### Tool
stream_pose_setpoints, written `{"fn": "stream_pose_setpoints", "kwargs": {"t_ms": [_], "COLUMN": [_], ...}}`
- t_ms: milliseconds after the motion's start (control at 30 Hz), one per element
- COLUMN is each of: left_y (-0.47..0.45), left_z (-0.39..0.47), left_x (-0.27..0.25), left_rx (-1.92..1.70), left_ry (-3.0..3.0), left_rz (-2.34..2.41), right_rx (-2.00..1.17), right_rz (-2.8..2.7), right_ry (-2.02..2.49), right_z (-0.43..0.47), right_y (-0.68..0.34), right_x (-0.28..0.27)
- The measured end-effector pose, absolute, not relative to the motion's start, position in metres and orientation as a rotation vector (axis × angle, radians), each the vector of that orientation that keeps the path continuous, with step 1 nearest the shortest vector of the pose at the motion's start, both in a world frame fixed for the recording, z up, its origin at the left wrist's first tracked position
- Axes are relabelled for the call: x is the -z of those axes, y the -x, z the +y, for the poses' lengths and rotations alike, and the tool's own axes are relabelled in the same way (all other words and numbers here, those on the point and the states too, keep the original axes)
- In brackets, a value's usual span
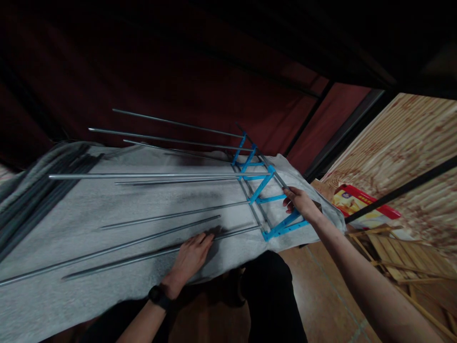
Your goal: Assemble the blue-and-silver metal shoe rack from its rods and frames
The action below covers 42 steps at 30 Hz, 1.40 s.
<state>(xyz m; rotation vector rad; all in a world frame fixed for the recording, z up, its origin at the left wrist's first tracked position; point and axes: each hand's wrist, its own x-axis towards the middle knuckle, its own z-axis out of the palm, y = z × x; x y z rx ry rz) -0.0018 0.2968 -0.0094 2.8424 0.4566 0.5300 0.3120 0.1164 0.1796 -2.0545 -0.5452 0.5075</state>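
A frame of metal rods with blue folding brackets stands on a grey cloth-covered surface. My right hand is closed around the dark upper metal rod of this frame, at its near end. Long silver rods stick out leftward from the brackets. My left hand, with a black watch on the wrist, lies palm down over the nearest long rod, its fingers fairly flat. Just beyond it, a loose-looking rod lies on the cloth.
A bundle of dark grey rods lies at the left end of the cloth. A wooden folding chair and a red and yellow package are at the right. Dark red fabric hangs behind the surface.
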Motion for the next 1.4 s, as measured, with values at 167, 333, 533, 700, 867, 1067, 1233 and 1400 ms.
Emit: {"fn": "stream_pose_setpoints", "kwargs": {"t_ms": [167, 333, 533, 700, 867, 1067, 1233, 1400], "left_y": [-0.003, -0.016, -0.025, -0.028, -0.037, -0.046, -0.049, -0.039], "left_z": [0.294, 0.282, 0.274, 0.27, 0.262, 0.249, 0.244, 0.25], "left_x": [0.004, -0.014, -0.021, -0.021, -0.043, -0.062, -0.064, -0.049], "left_rx": [-0.553, -0.532, -0.446, -0.451, -0.565, -0.609, -0.561, -0.425], "left_ry": [-2.822, -2.823, -2.853, -2.854, -2.794, -2.824, -2.872, -2.914], "left_rz": [0.434, 0.371, 0.384, 0.389, 0.389, 0.338, 0.362, 0.399], "right_rx": [-0.552, -0.559, -0.62, -0.618, -0.582, -0.646, -0.735, -0.766], "right_rz": [-0.467, -0.492, -0.47, -0.4, -0.375, -0.356, -0.33, -0.313], "right_ry": [1.895, 1.896, 1.865, 1.928, 1.983, 1.94, 1.858, 1.866], "right_z": [0.112, 0.117, 0.112, 0.104, 0.104, 0.105, 0.103, 0.102], "right_y": [-0.321, -0.32, -0.321, -0.328, -0.332, -0.332, -0.336, -0.337], "right_x": [-0.175, -0.173, -0.179, -0.182, -0.18, -0.18, -0.176, -0.176]}}
